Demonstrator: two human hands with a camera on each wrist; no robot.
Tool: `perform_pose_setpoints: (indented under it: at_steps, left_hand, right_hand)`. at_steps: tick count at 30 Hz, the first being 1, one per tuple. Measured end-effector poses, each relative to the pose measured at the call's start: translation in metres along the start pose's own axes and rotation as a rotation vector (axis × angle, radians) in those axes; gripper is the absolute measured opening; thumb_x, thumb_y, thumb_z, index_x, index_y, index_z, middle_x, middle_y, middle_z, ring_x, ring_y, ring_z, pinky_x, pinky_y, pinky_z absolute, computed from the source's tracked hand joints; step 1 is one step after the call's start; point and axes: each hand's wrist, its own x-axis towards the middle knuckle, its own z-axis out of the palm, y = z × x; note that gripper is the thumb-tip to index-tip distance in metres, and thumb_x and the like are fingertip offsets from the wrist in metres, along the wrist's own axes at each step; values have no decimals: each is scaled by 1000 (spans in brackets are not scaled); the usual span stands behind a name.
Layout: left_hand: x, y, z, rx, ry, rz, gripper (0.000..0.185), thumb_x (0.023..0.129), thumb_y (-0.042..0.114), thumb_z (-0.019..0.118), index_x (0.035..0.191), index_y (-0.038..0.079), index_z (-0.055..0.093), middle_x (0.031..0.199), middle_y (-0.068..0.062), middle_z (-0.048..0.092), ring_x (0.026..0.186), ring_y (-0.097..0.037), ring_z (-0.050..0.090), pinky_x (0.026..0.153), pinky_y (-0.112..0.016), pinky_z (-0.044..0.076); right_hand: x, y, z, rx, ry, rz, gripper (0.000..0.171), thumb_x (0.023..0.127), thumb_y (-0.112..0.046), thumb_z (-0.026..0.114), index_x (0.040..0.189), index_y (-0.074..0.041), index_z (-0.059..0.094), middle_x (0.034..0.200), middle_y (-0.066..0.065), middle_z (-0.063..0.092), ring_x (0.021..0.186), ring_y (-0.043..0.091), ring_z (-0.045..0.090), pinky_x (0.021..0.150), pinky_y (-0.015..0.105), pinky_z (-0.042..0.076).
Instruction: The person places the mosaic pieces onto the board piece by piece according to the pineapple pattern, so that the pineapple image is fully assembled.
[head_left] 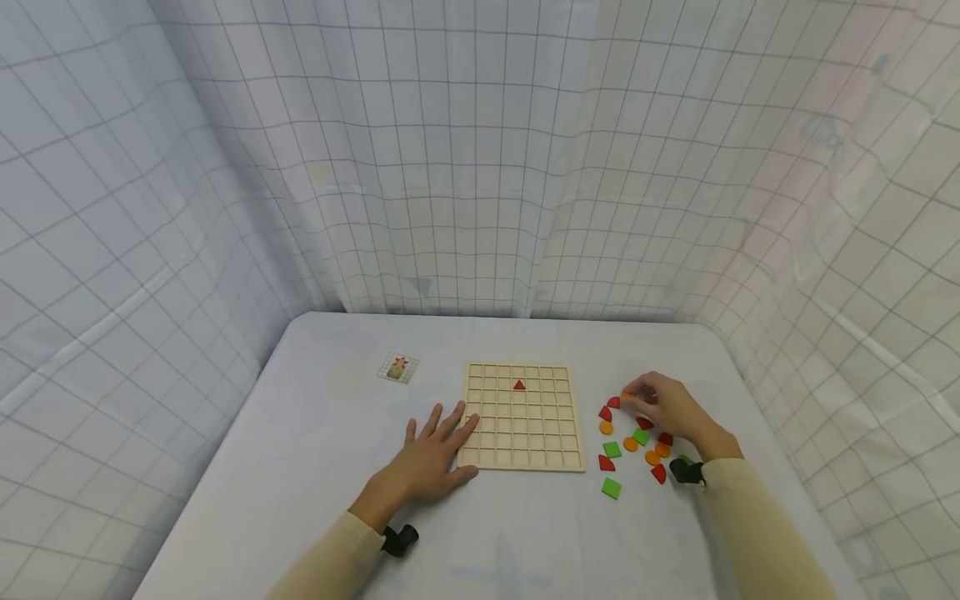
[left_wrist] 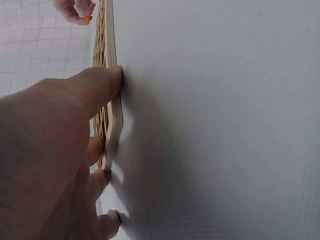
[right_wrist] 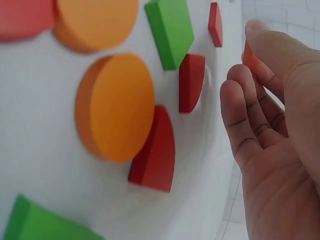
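Observation:
A wooden grid board (head_left: pixel 522 433) lies on the white table, with one red triangle (head_left: pixel 519 385) in an upper cell. My left hand (head_left: pixel 442 437) rests flat with its fingers spread. Its fingertips (left_wrist: pixel 112 75) touch the board's left edge (left_wrist: pixel 114 120). To the right of the board, my right hand (head_left: pixel 660 404) hovers over a cluster of loose pieces. It pinches a small orange piece (right_wrist: pixel 251 61) between thumb and fingers. Below it lie an orange disc (right_wrist: pixel 117 107), a red quarter-round (right_wrist: pixel 155 152) and a green square (right_wrist: pixel 170 30).
Several red, orange and green pieces (head_left: pixel 611 450) are scattered between the board and the table's right edge. A small picture card (head_left: pixel 398 367) lies left of the board's far corner. Grid-patterned white cloth (head_left: pixel 450 167) hangs round the table (head_left: pixel 315 433) on three sides.

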Motion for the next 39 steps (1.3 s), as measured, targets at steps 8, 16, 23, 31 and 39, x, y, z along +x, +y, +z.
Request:
perform_pose_setpoints:
  at_steps: [8,16,23,31,39]
  left_hand:
    - [-2,0,1,-39,3,22,84,113,50,71,184,20,37,197,-12,21,182,-55,14,135,-92,14]
    - [0,1,1,-17,-9,5,85,114,53,70,185,22,34,198,-10,18,183,-52,11,137,-89,13]
    - [0,1,-1,3,-14,-18,86,113,53,71,185,22,36,198,-9,19,184,-50,13,138,-88,16]
    - [-2,1,0,-10,-12,-16,86,114,54,70,185,23,35,198,-8,18,184,-50,12,137,-89,15]
    - [0,0,1,10,-12,-9,86,114,54,70,185,24,34,198,-8,18,184,-50,13,137,-89,16]
  right_hand:
    - [3,-12,8,40,29,-13,27,109,-27,86,127,-8,81,116,5,86,103,19,81,90,23,65]
    - [13,-29,18,83,55,-102,24,108,-25,87,126,-8,83,115,3,88,100,15,83,92,24,66]
    - [24,-50,30,114,52,-119,21,108,-21,87,125,-8,85,118,6,88,102,18,84,90,23,66]
    - [34,-67,43,108,20,-141,25,107,-21,88,130,-10,86,121,5,88,100,16,82,88,27,66]
    - [45,-87,53,141,2,-225,24,105,-13,88,129,-6,86,127,11,88,104,24,87,94,35,71]
